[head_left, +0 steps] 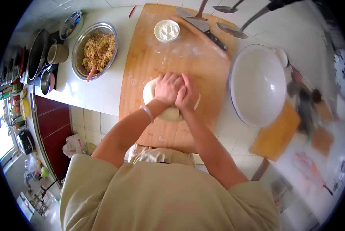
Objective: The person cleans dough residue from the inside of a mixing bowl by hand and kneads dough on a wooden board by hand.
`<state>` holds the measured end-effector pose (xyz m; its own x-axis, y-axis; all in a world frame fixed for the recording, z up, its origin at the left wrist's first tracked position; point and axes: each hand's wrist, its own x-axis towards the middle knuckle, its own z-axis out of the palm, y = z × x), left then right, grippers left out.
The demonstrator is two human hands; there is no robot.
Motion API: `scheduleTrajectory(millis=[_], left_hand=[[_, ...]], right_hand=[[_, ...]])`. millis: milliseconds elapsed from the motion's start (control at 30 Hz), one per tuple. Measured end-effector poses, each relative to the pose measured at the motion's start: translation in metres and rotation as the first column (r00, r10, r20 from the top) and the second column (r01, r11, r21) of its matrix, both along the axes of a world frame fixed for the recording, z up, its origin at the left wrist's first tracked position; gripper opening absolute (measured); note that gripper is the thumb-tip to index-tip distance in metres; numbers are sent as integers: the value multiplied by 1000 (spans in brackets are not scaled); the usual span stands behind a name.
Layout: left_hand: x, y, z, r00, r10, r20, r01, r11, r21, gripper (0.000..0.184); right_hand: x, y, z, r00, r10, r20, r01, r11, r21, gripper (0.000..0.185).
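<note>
A pale lump of dough lies on the wooden board in front of me. Both my hands press down on it side by side, touching each other. My left hand, with a light bangle at the wrist, has its fingers curled over the dough's upper part. Against it, my right hand grips the dough from the right, thumb up by the left hand's fingers. Under the palms the dough is hidden; it bulges out at the left and toward me. A small white bowl of flour stands farther up the board.
A rolling pin and a black-handled knife lie at the board's far right. To the right stands a large white basin. At the left, a metal bowl holds a minced filling. Ladles hang or lie beyond the board.
</note>
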<state>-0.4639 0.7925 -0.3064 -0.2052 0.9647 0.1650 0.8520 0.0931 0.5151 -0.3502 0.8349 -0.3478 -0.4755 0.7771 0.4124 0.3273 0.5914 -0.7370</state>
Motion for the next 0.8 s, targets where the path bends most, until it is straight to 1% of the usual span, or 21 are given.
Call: scheduleTrajectory(millis=[67,100,133,167,200,233,267,300,333,367,400,433,467,500,533,567,600,633,700,733,800], left_hand=[[-6,14,-2,999,2,-36,-10,976,-220,37],[-1,12,-4,999,-7,-40,-2,980,-200,37],[3,13,-11,985,116,-129,-138,974,-179,40],[4,16,-3,948,240,-209,-274,950,-152,43],[-3,18,3,949,239,-206,-272,951,-149,43],[-19,22,28,932,344,113,-259,851,-456,45],[-28,19,48,780,508,366,-121,696,-708,48],[-24,8,57,797,491,350,-192,757,-625,49],[-11,-9,53,793,504,343,-195,743,-640,49],[8,-32,47,936,331,123,-202,788,-582,48],[24,-53,43,984,133,-122,-178,831,-527,47],[33,-74,40,986,140,-92,-165,899,-405,46],[40,-96,36,988,143,-58,-153,950,-272,46],[51,-118,27,983,173,-57,-180,974,-138,45],[60,-136,20,978,203,-53,-203,979,0,45],[66,-149,19,978,196,-65,-191,978,80,44],[73,-161,18,979,191,-74,-179,972,153,43],[79,-169,6,972,199,-128,-172,965,196,42],[85,-173,-20,956,208,-206,-151,953,261,41],[79,-163,-23,956,212,-204,-158,955,250,41],[69,-144,-27,960,195,-203,-126,943,309,48]], right_hand=[[-12,10,2,989,-119,92,131,981,-142,46],[-14,11,6,988,-130,86,140,982,-123,46],[-19,18,11,985,-159,72,172,955,-241,46],[-20,19,19,981,-184,64,194,912,-362,47],[-11,12,26,980,-186,65,197,913,-358,47],[-2,6,36,985,-172,-21,137,849,-511,46],[2,-1,46,980,-165,-107,57,758,-650,46],[2,-12,62,966,-238,-102,98,698,-709,42],[3,-27,60,968,-233,-94,95,685,-722,42],[-2,-40,56,974,-221,-50,160,825,-542,40],[-6,-48,53,975,-221,-7,206,922,-329,39],[4,-65,72,983,-104,150,144,945,-292,36],[14,-82,73,988,-57,145,78,986,-147,36],[25,-96,74,989,-7,145,6,1000,5,36],[39,-109,76,975,109,193,-109,994,-10,40],[51,-122,75,964,155,217,-159,987,0,45],[59,-132,70,957,169,237,-182,983,35,46],[66,-139,62,949,183,258,-207,976,68,48],[75,-140,38,963,169,211,-202,968,151,47],[70,-132,33,974,154,169,-183,967,175,47],[60,-112,22,975,172,143,-195,967,164,47]])
